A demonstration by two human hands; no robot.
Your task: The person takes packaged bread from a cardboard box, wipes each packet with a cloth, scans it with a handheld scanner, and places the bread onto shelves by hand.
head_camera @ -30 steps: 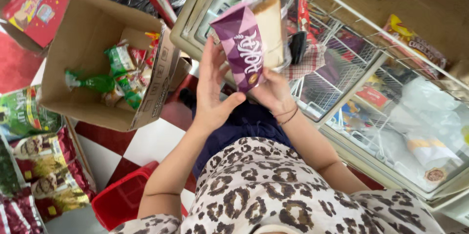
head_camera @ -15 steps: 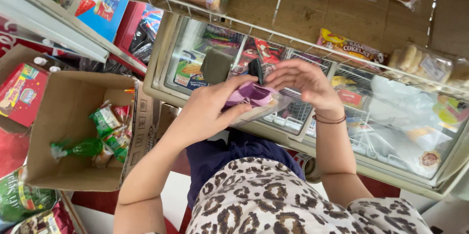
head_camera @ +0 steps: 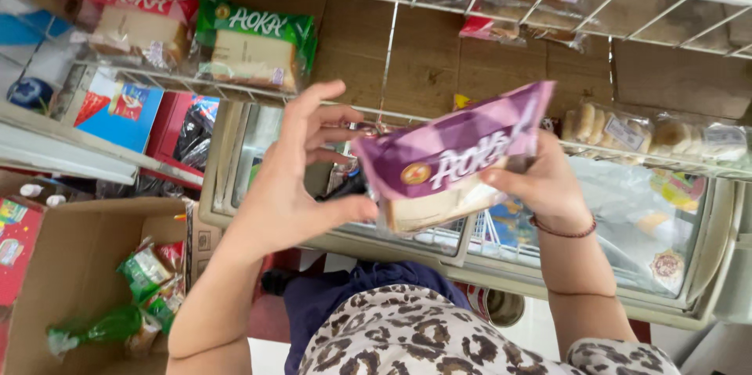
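Note:
A purple packet point(head_camera: 462, 152) with a pale cake slice showing through its clear lower part is held up in front of me, tilted, at the height of a wire shelf. My right hand point(head_camera: 540, 183) grips its right end from behind and below; a thin bracelet is on that wrist. My left hand point(head_camera: 282, 179) is at the packet's left end, its thumb pressed to the lower corner and its fingers spread loosely towards the upper edge.
A wire shelf point(head_camera: 388, 54) carries a green cake packet point(head_camera: 254, 46) and a red one point(head_camera: 137, 23). A lower rack holds round biscuits point(head_camera: 627, 134). A glass-topped freezer chest point(head_camera: 693, 265) stands below. An open cardboard box point(head_camera: 70, 281) with green packets sits at lower left.
The view has tilted up from the freezer to the shelves. The purple packet has been raised from waist height to the wire shelf and turned on its side.

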